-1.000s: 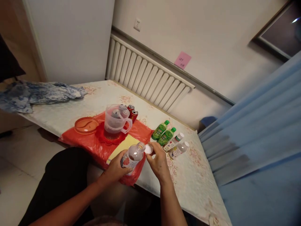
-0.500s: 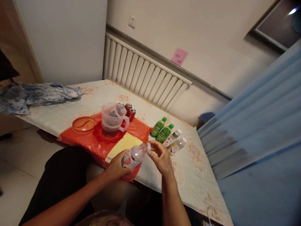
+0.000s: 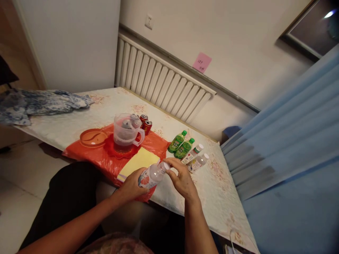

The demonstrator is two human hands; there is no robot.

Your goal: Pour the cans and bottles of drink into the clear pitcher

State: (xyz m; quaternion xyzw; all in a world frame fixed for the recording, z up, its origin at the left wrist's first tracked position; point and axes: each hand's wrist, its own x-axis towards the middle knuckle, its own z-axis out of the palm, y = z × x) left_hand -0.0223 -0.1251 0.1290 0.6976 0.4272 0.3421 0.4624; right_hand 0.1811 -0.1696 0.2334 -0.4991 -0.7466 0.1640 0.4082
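The left hand (image 3: pixel 134 185) is curled around the lower body of a clear plastic bottle (image 3: pixel 150 177) with a grapefruit-pink picture on its label, holding it tilted above the near edge of the worktop (image 3: pixel 209 201). The right hand (image 3: pixel 182 178) is half closed, its thumb and fingertips on the white cap (image 3: pixel 165 166), which sits at the bottle's mouth. I'd judge the closing of this bottle nearly done: the mouth is covered, but I can't tell whether the cap is screwed tight, and the bottle is not yet set down. It looks drained, though I can't be sure from here. Just beyond it a yellow sheet (image 3: pixel 140 160) lies on the red plastic bag (image 3: pixel 90 155). Farther back, the translucent pitcher (image 3: pixel 123 131) stands on a scalloped red plate (image 3: pixel 108 150) with a shallow layer of darkish liquid in its bottom, so most of it is unfilled. Its top is uncovered, and a round orange lid-like piece (image 3: pixel 88 143) lies near it on the bag. Behind the pitcher are red drink cans (image 3: pixel 147 127); their contents are hidden. Past the right hand stand two green-capped bottles (image 3: pixel 180 145) and two white-capped bottles (image 3: pixel 196 158), all four closed; how full they are, I can't make out.
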